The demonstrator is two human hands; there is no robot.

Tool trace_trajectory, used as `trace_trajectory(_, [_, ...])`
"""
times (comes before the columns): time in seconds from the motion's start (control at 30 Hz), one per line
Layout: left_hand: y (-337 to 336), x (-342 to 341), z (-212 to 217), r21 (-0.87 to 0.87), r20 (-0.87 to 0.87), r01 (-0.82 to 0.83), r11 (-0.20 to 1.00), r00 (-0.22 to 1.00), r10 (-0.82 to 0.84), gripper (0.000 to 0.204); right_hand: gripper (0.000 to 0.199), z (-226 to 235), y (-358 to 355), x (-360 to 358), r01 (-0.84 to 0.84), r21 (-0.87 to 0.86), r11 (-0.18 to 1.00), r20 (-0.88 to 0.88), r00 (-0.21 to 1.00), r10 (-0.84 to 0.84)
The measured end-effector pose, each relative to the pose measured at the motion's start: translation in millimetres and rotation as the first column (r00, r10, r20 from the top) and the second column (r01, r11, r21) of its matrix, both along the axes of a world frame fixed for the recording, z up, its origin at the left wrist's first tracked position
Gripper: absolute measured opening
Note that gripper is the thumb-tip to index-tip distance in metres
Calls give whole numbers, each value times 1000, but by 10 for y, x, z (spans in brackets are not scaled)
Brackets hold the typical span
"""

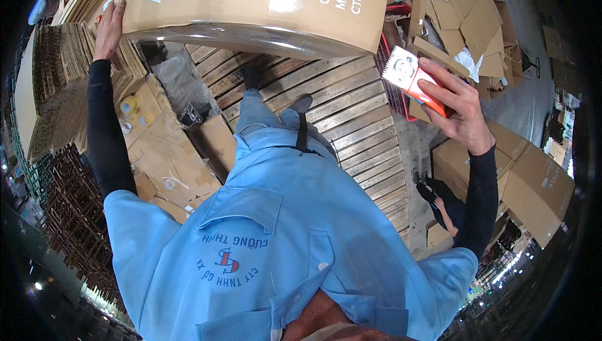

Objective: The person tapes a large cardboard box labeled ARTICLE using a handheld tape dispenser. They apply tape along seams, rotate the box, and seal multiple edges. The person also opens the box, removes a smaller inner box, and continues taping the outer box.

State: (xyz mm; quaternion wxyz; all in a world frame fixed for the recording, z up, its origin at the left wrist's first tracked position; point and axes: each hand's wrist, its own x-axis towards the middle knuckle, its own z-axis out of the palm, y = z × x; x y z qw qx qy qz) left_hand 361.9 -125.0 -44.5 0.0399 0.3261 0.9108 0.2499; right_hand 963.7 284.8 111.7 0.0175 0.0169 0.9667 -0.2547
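left hand (110, 27): flat and spread on the left corner of the big wrapped cardboard box (257, 2), steadying it.
right hand (461, 112): closed around a tape dispenser (414, 78), raised right of the box.
advice: probably best to keep the box braced over the wooden pallet (351, 121).

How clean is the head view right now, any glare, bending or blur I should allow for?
Head view: bright glare streaks run along the clear film on the large cardboard box; fisheye bends the wooden pallet slats and darkens the rim; left hand on the box and right hand holding the small orange and white carton are sharp; the lower corners are dim and blurred.
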Motion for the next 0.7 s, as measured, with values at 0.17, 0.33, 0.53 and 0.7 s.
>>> trace_trajectory(0.17, [-113,-165,-51,-71,-8,60,996,998,-61,92,58,-55,50,4,-16,-20,1000,-16,1000,16])
trace_trajectory(0.33, [-134,-143,-94,-34,29,-25,999,999,26,91,57,-127,81,-16,-29,-26,999,-15,999,29])
trace_trajectory(0.53, [-113,-45,-45,-17,16,1,1000,1000,-1,83,58,-200,35,0,-35,-7,999,-23,999,35])
trace_trajectory(0.7, [-31,132,14,3,-59,8,1000,998,-8,70,57,39,-193,-106,10,143,990,135,990,-30])
